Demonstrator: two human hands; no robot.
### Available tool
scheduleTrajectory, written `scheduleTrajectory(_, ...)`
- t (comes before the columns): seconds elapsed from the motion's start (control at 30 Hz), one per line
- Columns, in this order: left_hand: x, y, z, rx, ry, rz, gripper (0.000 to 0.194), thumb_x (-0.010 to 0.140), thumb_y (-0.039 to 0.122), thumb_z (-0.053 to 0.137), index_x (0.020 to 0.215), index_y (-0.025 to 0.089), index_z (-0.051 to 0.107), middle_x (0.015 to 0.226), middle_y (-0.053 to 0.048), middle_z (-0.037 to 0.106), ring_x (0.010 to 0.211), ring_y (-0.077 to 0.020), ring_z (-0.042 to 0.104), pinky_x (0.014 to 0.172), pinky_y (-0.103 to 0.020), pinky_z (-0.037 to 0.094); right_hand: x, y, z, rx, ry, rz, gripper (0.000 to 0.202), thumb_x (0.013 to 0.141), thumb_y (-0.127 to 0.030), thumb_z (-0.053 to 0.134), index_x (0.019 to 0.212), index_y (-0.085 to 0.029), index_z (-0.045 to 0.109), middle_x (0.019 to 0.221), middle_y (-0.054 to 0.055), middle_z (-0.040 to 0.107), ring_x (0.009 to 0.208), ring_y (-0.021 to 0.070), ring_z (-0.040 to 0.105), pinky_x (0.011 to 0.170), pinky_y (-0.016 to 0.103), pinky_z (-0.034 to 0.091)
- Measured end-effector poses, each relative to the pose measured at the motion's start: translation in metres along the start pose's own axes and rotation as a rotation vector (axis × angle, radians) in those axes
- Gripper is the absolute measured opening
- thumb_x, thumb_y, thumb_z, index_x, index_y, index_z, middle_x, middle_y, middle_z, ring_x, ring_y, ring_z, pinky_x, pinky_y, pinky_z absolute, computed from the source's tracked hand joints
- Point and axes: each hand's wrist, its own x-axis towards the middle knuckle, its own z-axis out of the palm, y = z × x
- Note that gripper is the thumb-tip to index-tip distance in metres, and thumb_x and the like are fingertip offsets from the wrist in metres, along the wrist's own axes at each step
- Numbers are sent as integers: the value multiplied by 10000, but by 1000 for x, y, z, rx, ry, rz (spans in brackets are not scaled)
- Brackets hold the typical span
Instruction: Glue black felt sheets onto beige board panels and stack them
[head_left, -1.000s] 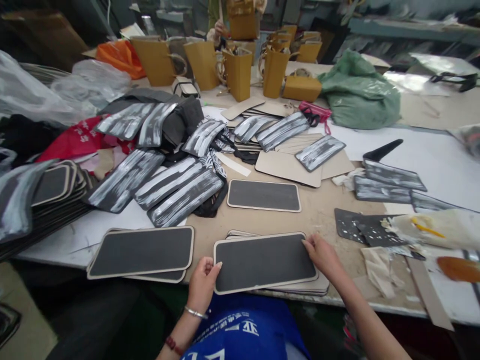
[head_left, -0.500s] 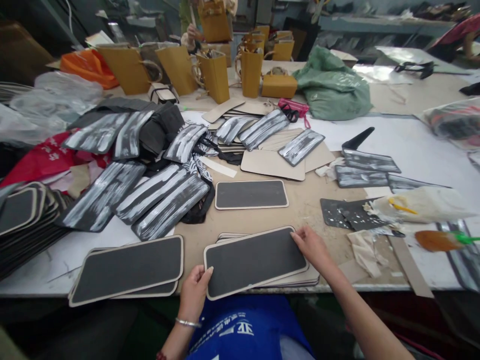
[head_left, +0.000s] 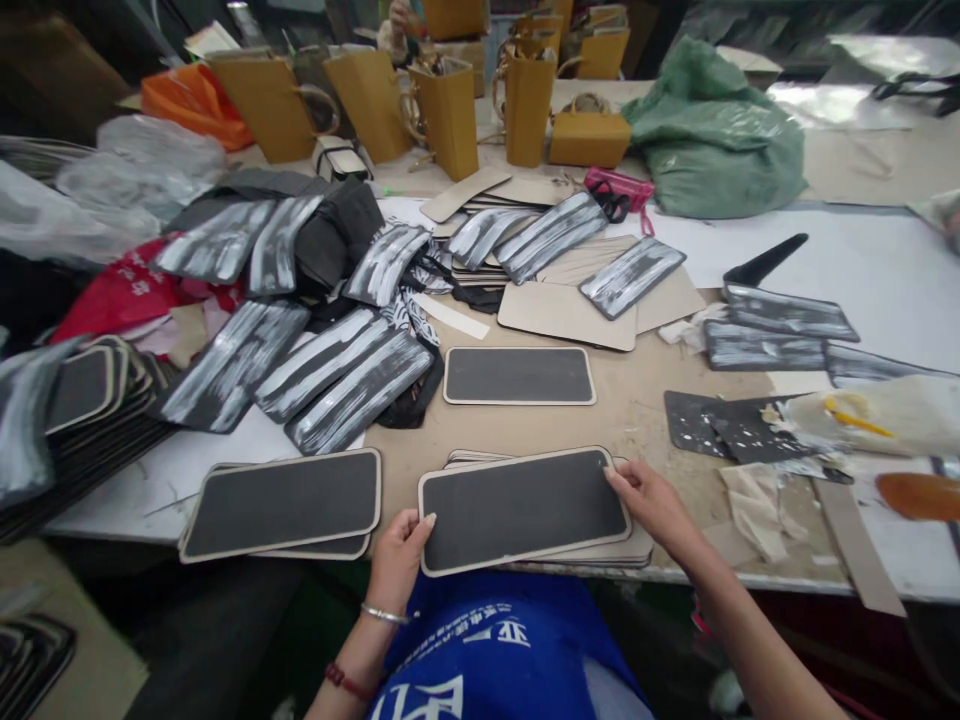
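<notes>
Tan board and white sheets cover the table (head_left: 630, 400), which stretches across the view in front of the person. Blue cloth of an apron (head_left: 487, 650) with white lettering shows below its near edge. Toward the far side sits a crumpled green bag (head_left: 716, 140), and to its left stands a row of mustard handbags (head_left: 450, 115), with a co-worker's hand (head_left: 397, 18) just visible behind them. Next in size come the panels. Dark panels smeared with white (head_left: 232, 365) lie scattered, some overlapping, over the middle and left. At the near edge, directly before the person, is the held panel (head_left: 525, 510), dark with a pale border, its right end angled away; it lies over a stack of pale-edged pieces (head_left: 639, 548), though whether it is lifted off them cannot be told. Two similar panels (head_left: 285, 505) overlap to its left, and a smaller bordered panel (head_left: 520, 376) lies flat beyond it. The left hand (head_left: 399, 555) has a narrow grip on the held panel's left edge, thumb on top; the right hand (head_left: 649, 500) pinches its far right corner. Smaller yet are a pink pouch (head_left: 619, 185) and, on the left wrist, a silver bangle (head_left: 385, 613).
</notes>
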Motion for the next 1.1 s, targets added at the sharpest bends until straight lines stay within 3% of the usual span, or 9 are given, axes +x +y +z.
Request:
scheduleTrajectory(0.13,-2,3,-1,66,38,78,376,636,539,599,619,174,507,563,42,502,564,-114,469,562,-232,399,2,9,6,-104,53,-127,363,760,-510,374,528,-237,313,509,-13,414,526,154,425,533,270,316)
scheduleTrajectory(0.3,-3,8,1,156,107,122,391,718,547,501,574,196,409,537,72,345,531,-94,352,513,-212,314,-3,7,13,-182,74,-138,320,788,-485,338,580,-243,317,556,1,425,551,167,430,547,274,302)
scheduleTrajectory(0.47,1,7,7,182,139,93,359,745,528,456,595,206,410,574,54,406,575,-118,401,568,-232,344,-7,-3,14,-312,40,-29,264,820,-419,366,633,-237,323,540,-20,411,514,154,419,526,257,267)
scheduleTrajectory(0.73,3,4,16,363,245,110,291,811,448,335,679,218,454,671,-20,526,678,-191,508,681,-317,388,-7,-11,13,-468,1,-31,255,866,-364,397,656,-223,366,579,-10,450,526,140,425,520,250,246)
scheduleTrajectory(1.1,3,-1,17,403,301,142,297,817,422,326,633,225,449,606,-7,510,627,-185,500,661,-329,405,-8,-16,13,-550,-20,-29,243,888,-350,380,696,-207,414,669,27,523,591,155,479,533,259,241)
